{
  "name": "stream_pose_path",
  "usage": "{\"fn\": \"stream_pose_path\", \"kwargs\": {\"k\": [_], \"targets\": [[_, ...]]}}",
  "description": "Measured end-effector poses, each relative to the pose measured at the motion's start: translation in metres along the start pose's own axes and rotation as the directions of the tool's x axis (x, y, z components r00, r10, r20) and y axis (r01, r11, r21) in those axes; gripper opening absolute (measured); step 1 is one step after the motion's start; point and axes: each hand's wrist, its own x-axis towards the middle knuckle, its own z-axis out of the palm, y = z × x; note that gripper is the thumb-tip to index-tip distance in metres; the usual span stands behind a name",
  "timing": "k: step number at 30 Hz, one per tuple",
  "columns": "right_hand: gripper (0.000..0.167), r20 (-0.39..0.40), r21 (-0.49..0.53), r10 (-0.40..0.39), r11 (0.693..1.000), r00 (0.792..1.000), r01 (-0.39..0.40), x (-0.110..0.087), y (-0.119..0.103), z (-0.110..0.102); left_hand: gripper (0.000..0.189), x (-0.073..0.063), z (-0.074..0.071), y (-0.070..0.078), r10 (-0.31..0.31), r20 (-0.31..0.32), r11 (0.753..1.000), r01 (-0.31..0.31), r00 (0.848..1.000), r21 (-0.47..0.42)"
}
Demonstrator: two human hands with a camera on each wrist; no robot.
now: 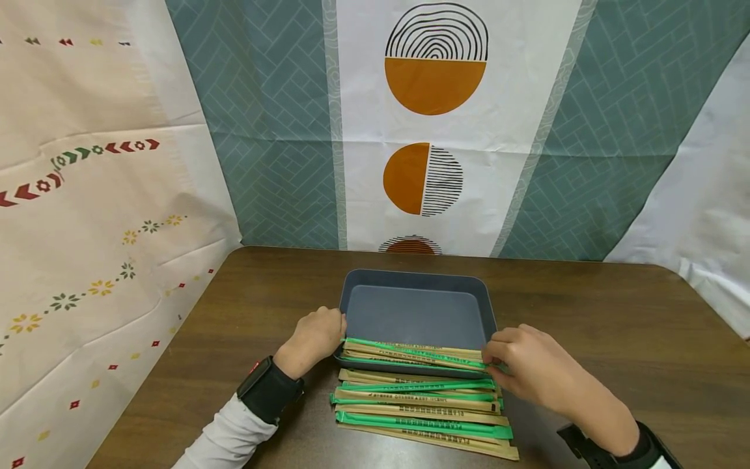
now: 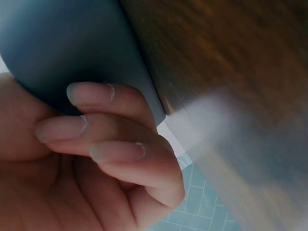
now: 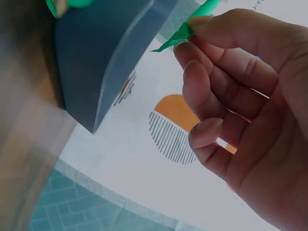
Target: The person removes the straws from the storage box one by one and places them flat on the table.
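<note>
A dark grey rectangular tray (image 1: 418,306) lies on the table, with several long, narrow paper-wrapped packets, green and tan, across its near end. My right hand (image 1: 530,365) pinches the right end of a green packet (image 1: 433,355) between thumb and index finger, over the tray's right rim. In the right wrist view, the packet's green tip (image 3: 178,39) pokes out of that pinch. At the left rim, my left hand (image 1: 316,333) has curled fingers (image 2: 120,122) and holds the packet's left end; the left wrist view hides the contact itself.
More green and tan packets (image 1: 422,412) lie roughly parallel in front of the tray on the brown wooden table (image 1: 281,280). Patterned cloth (image 1: 269,130) hangs behind the table, and a pale cloth (image 1: 88,247) hangs at the left.
</note>
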Motion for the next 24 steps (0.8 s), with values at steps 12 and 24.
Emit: {"fn": "stream_pose_path", "kwargs": {"k": [12, 24], "targets": [[0.023, 0.191, 0.087, 0.009, 0.996, 0.982, -0.027, -0.015, -0.015, 0.023, 0.043, 0.001, 0.0, 0.0, -0.003, -0.001, 1.0, 0.003, 1.0, 0.001], [0.022, 0.096, 0.219, 0.029, 0.975, 0.995, -0.05, 0.012, 0.003, 0.022, 0.043, 0.0, -0.002, 0.001, -0.021, 0.016, 1.0, 0.021, 1.0, 0.003]]}}
